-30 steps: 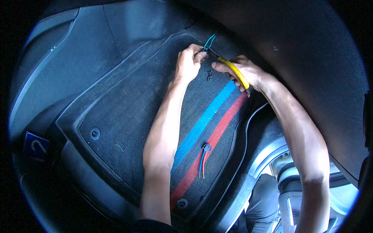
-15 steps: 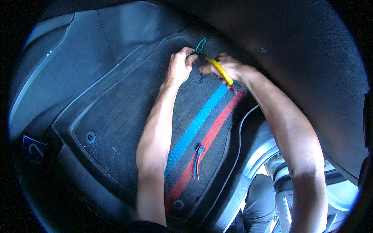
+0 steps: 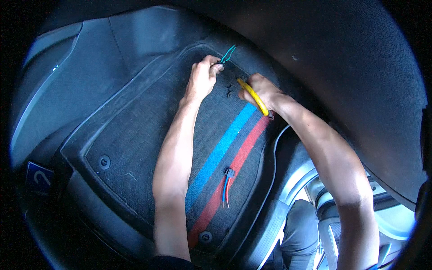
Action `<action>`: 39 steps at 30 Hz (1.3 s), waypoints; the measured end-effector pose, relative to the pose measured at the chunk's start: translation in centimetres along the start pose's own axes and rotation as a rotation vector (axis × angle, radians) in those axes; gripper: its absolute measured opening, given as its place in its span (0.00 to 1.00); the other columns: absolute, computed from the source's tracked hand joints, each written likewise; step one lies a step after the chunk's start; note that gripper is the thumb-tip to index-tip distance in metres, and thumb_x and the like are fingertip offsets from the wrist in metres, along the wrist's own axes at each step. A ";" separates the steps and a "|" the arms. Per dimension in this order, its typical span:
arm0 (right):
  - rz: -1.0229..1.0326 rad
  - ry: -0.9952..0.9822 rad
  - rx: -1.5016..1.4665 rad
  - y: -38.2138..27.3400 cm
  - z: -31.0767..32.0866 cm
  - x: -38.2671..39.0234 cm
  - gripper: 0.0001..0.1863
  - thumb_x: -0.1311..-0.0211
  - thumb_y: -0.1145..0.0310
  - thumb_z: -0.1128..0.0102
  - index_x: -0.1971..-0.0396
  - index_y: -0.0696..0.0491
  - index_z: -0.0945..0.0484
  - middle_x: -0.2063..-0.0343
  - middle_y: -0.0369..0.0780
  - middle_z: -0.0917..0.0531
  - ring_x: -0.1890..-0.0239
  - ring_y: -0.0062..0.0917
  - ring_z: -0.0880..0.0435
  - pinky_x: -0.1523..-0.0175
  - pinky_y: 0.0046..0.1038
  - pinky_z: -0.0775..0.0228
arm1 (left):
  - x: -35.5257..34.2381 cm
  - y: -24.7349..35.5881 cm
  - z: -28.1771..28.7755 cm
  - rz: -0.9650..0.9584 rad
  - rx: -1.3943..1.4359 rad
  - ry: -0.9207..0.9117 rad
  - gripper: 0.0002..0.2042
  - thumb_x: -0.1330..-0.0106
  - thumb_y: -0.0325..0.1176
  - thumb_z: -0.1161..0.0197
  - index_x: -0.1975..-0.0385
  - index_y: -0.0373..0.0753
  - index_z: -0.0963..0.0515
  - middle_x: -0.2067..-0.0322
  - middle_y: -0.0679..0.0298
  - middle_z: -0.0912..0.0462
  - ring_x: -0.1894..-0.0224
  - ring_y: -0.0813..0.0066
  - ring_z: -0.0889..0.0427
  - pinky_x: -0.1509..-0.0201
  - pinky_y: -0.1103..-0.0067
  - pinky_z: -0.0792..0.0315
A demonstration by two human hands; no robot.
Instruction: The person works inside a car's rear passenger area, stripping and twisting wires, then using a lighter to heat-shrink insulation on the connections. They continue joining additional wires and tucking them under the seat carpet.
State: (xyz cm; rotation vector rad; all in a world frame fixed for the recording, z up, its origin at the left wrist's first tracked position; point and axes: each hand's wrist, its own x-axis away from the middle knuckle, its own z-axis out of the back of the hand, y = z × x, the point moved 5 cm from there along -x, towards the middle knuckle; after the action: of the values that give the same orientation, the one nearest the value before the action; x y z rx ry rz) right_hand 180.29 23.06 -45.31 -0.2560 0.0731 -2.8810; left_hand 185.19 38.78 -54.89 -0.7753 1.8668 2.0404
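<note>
1. So the yellow-handled, plier-type metal tool [image 3: 253, 96] is backing off: a second ago its nose was reaching the thin teal-green wires [image 3: 228, 53], now it's sitting apart, toward four o'clock from the left fingertips. Looks to me like the left hand is doing the holding alone for the moment.
2. Left hand [image 3: 202, 80] is pinching a small dark piece [image 3: 220, 62] between thumb and fingers, nearly closed. The wires are poking out toward one o'clock.
3. Right hand [image 3: 265, 92] is curling tight around the tool. I can't tell whether its jaws are gaping.
4. Dark scraps [image 3: 229, 91] are lying toward five o'clock from the left fingertips, on the charcoal carpet mat [image 3: 135, 139].
5. A little black plastic connector with red and blue leads [image 3: 229, 172] is lying untouched, toward seven o'clock from the right hand.
</note>
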 end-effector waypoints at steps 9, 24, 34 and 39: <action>-0.246 -0.187 -0.854 5.1 -9.2 12.4 0.21 0.39 0.58 0.32 0.65 0.65 0.20 0.78 0.46 0.16 0.81 0.28 0.15 0.77 0.28 0.22 | 1.5 0.4 -1.5 0.342 0.848 -0.242 0.12 0.27 0.30 0.46 0.50 0.29 0.24 0.56 0.51 0.15 0.59 0.70 0.15 0.50 0.74 0.20; -0.374 0.143 -0.449 5.3 -11.3 16.2 0.21 0.42 0.61 0.36 0.56 0.59 0.27 0.67 0.54 0.15 0.58 0.49 0.15 0.54 0.42 0.24 | 1.7 1.2 -2.0 0.336 0.796 -0.129 0.12 0.27 0.31 0.46 0.50 0.32 0.22 0.56 0.52 0.15 0.58 0.70 0.15 0.50 0.76 0.21; -0.299 0.080 0.012 5.1 -12.7 14.0 0.30 0.49 0.51 0.28 0.52 0.55 0.25 0.64 0.53 0.16 0.57 0.46 0.15 0.50 0.44 0.22 | 1.8 0.8 -1.4 0.298 0.784 -0.125 0.12 0.25 0.31 0.49 0.48 0.33 0.26 0.55 0.48 0.16 0.57 0.69 0.15 0.48 0.73 0.21; -0.100 0.128 0.145 3.0 -10.7 15.4 0.25 0.46 0.60 0.30 0.50 0.56 0.24 0.58 0.50 0.17 0.56 0.45 0.15 0.50 0.40 0.22 | 1.6 0.7 -1.7 0.240 0.817 -0.120 0.11 0.26 0.32 0.47 0.51 0.33 0.25 0.58 0.52 0.15 0.60 0.72 0.16 0.53 0.75 0.21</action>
State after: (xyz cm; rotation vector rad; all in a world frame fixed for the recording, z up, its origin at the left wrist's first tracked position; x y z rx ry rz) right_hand 164.39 16.64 -53.42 -0.0486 -0.1288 -2.9810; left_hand 183.80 36.80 -55.24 -0.2093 2.5034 1.1737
